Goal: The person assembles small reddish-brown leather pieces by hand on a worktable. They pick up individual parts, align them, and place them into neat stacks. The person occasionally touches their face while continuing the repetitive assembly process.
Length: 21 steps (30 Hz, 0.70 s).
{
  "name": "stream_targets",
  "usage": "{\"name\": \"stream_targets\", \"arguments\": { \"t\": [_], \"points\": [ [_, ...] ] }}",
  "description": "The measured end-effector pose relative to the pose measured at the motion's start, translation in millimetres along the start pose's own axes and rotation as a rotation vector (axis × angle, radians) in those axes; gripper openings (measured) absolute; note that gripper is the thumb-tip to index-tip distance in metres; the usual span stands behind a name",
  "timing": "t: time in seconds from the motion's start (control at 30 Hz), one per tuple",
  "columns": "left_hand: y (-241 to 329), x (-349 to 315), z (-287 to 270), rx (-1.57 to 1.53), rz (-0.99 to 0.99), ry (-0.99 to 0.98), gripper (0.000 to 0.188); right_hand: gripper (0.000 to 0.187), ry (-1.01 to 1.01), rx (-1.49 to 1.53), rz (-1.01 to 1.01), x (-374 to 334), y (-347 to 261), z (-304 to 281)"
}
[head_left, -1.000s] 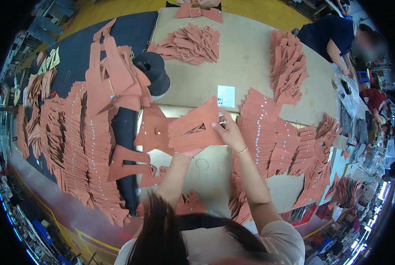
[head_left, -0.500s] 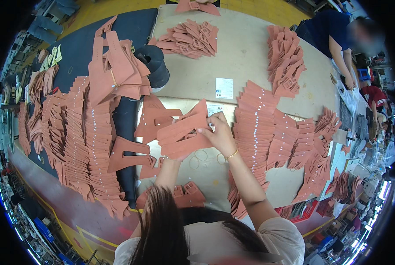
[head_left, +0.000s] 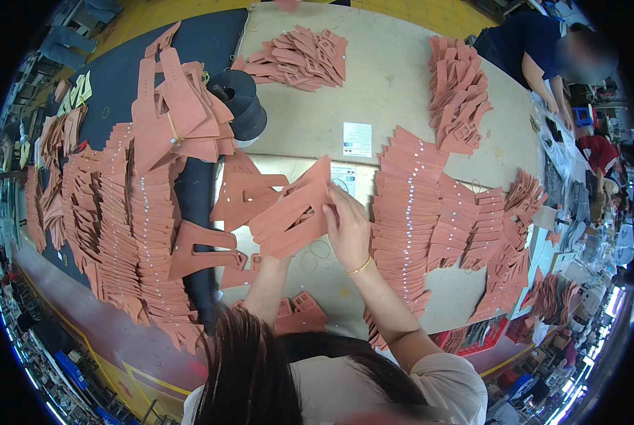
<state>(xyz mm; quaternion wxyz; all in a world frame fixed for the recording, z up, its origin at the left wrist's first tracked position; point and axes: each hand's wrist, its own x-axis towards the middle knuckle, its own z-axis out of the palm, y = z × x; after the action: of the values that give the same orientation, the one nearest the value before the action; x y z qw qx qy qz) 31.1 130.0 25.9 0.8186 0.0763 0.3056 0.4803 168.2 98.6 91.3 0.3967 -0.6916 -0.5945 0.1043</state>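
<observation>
A small stack of reddish-brown cut pieces [head_left: 288, 219], leather-like with slots and a row of small holes, is held up over the table. My left hand is mostly hidden beneath it, with the wrist [head_left: 273, 265] coming in from below and supporting the stack. At the stack's right edge is my right hand [head_left: 349, 223], its thumb and fingertips bent against the pieces. A thin dark loop [head_left: 341, 184] shows by those fingertips; what they grip is unclear. Beside the stack lie a slotted piece [head_left: 249, 188] and another with two prongs [head_left: 189, 251].
Thin rubber bands [head_left: 317, 249] lie on the table [head_left: 295, 124]. Long overlapping rows of pieces stand left [head_left: 154, 234] and right [head_left: 405, 205]. A banded bundle [head_left: 182, 113] sits near a dark spool [head_left: 239, 106]. Another person [head_left: 522, 53] works at the far right.
My right hand has shifted down and slightly right, off the face of the stack to its right edge. The stack stays raised, tilted a little more steeply.
</observation>
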Motion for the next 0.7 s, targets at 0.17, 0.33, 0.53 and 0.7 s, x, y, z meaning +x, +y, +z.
{"name": "stream_targets", "arguments": {
  "t": [0.17, 0.33, 0.53, 0.7],
  "points": [
    [7, -1, -10, -0.037, -0.121, -0.245, 0.041, 0.025, -0.025, 0.329, 0.330, 1, -4, -2],
    [4, 5, 9, -0.014, -0.118, -0.025, 0.040, 0.028, -0.473, 0.431, 0.295, 39, 19, -24],
    [10, 13, 1, -0.088, -0.219, 0.148, 0.044, 0.027, -0.074, 1.157, 0.398, 165, 88, -9],
    [10, 14, -26, -0.022, -0.343, 0.152, 0.045, 0.030, 0.097, 1.428, 0.468, 295, 172, 62]
  ]
}}
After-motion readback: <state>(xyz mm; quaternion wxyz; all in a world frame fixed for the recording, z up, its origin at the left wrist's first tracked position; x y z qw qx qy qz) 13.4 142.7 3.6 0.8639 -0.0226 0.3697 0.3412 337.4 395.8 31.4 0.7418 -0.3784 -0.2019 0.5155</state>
